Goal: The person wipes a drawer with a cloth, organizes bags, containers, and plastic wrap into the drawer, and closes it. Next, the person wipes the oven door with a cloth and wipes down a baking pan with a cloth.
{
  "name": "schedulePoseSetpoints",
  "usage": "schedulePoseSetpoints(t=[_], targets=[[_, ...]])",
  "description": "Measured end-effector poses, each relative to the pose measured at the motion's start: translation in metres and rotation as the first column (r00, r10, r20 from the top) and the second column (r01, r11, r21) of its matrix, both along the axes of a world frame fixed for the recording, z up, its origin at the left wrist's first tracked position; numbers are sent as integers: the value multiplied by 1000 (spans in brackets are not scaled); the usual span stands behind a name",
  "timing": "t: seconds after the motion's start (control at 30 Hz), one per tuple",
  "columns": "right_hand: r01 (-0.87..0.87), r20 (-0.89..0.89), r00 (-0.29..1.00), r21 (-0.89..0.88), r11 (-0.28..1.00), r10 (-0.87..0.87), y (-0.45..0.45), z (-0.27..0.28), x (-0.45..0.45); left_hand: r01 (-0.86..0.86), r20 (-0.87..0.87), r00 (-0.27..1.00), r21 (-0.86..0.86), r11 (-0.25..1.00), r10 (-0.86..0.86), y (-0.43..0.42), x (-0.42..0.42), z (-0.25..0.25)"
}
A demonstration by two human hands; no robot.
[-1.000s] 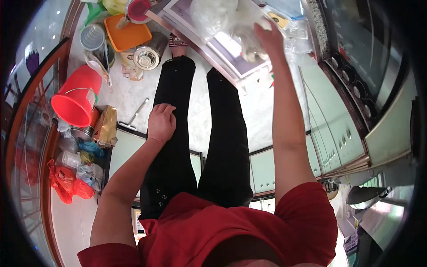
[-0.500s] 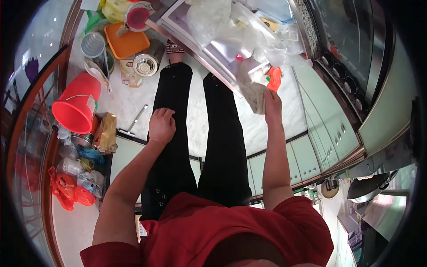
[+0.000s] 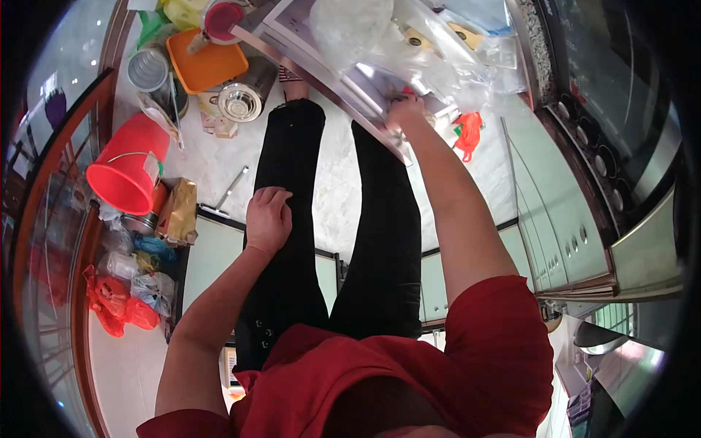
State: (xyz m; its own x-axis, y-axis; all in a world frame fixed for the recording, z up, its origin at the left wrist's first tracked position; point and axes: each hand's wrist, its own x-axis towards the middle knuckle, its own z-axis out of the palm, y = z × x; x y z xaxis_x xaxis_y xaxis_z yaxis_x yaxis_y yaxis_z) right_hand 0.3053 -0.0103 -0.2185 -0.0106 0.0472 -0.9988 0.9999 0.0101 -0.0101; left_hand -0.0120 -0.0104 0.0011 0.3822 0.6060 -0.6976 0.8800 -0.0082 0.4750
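My left hand (image 3: 269, 217) lies on the left thigh of my black trousers (image 3: 292, 175), fingers loosely spread and holding nothing. My right hand (image 3: 407, 113) reaches over the edge of an open drawer (image 3: 292, 52), low among its contents. A small red item (image 3: 407, 91) shows at its fingertips. Its fingers are mostly hidden, and whether the pale cloth is still in them I cannot tell. Clear plastic bags (image 3: 358, 33) fill much of the drawer beside it. An orange-red plastic bag (image 3: 468, 135) lies just right of the hand.
A red bucket (image 3: 120, 186), an orange tray (image 3: 207, 62) and a steel pot (image 3: 241, 101) stand at left. Knotted plastic bags (image 3: 120, 306) lie lower down. A squeegee-like tool (image 3: 232, 191) rests on the pale floor. Green cabinets (image 3: 555, 233) line the right.
My right hand has moved left and forward, from beside the orange-red bag into the drawer. The pale cloth it held no longer shows clearly. My left hand stays on the thigh.
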Motion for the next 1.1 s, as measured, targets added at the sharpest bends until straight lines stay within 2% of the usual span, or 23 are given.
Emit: schedulePoseSetpoints(t=[0.13,0.2,0.27,0.33,0.47,0.5,0.57,0.63,0.67,0.73,0.8,0.83,0.9,0.93,0.97,1.0,1.1], targets=[[-116,25,992,-130,985,120,-21,-68,7,-19,3,1000,-16,1000,20,1,2,1],[71,36,997,-196,978,-65,1,-59,12,-31,-4,1000,-22,999,31,1,2,2],[156,43,988,-172,973,-151,13,-55,11,-33,-3,999,-19,999,33,3,2,1],[137,35,990,-62,989,-135,2,-70,7,-31,3,1000,-11,999,31,3,2,1],[334,-182,927,-6,943,-329,-8,-66,29,-49,-3,999,-26,998,49,2,2,2],[303,-368,889,29,953,-272,-21,-64,40,-56,-6,998,-34,998,56,2,2,3],[269,-686,720,140,953,-103,-49,-73,67,-54,-5,999,-21,998,54,6,3,-2],[380,-674,632,-160,911,-382,-43,-29,72,-47,-7,999,-23,999,47,3,5,2],[509,-406,612,-454,731,-679,-29,28,69,-43,-10,999,-25,999,43,2,5,4],[631,-88,458,-669,393,-884,-79,54,84,-39,-5,999,-21,999,39,4,6,2],[766,194,467,-577,285,-863,-107,83,93,-46,3,999,-17,999,46,2,8,3],[598,-77,752,-337,727,-654,-111,91,96,-43,4,999,-13,999,43,2,8,3],[690,-344,686,27,724,-641,-114,89,98,-39,3,999,5,999,39,6,7,0],[741,-384,655,154,654,-651,-110,81,96,-37,4,999,7,999,37,6,7,0],[774,-429,630,276,570,-648,-107,72,95,-36,9,999,8,999,36,5,8,1],[837,-395,525,397,376,-754,-69,80,77,-34,11,999,4,999,34,4,8,1],[690,-491,723,483,539,-486,-33,40,49,-34,12,999,5,999,34,4,7,1]])
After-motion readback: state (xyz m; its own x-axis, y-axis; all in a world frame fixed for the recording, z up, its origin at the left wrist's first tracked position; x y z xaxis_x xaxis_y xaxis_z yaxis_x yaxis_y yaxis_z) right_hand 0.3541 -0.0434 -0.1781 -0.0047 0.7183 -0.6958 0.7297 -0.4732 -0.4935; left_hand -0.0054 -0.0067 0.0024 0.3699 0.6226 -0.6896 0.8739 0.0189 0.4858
